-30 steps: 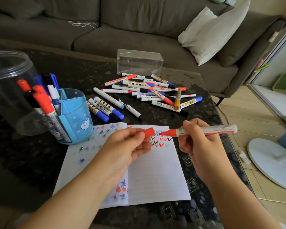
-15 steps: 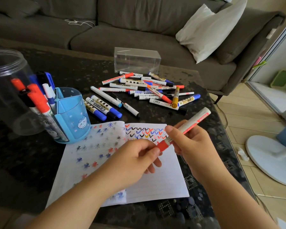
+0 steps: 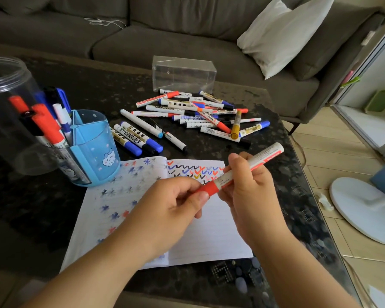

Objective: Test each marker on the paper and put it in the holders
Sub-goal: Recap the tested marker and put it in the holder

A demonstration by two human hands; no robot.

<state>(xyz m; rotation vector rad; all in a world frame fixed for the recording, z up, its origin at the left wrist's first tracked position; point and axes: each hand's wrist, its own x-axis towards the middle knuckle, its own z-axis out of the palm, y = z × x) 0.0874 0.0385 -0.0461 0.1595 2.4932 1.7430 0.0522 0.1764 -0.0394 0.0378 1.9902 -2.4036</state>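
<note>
Both hands hold one red marker (image 3: 249, 167) above the open notebook (image 3: 207, 232). My right hand (image 3: 249, 192) grips its white barrel, tail pointing up and right. My left hand (image 3: 176, 205) pinches the red cap (image 3: 209, 188), which sits on the marker's tip. The paper carries rows of coloured ticks on the right page and star marks on the left page. A blue holder (image 3: 96, 150) and a clear round jar (image 3: 7, 112) at the left hold several red, blue and black markers. A pile of loose markers (image 3: 200, 114) lies beyond the notebook.
A clear rectangular box (image 3: 183, 73) stands behind the marker pile on the dark table (image 3: 93, 85). A grey sofa (image 3: 142, 34) with a white pillow (image 3: 282, 32) runs along the back. A white fan base (image 3: 365, 207) sits on the floor at the right.
The marker was uncapped with the cap apart in my left hand; the cap is now pushed onto the tip. The marker's tail has swung up and right.
</note>
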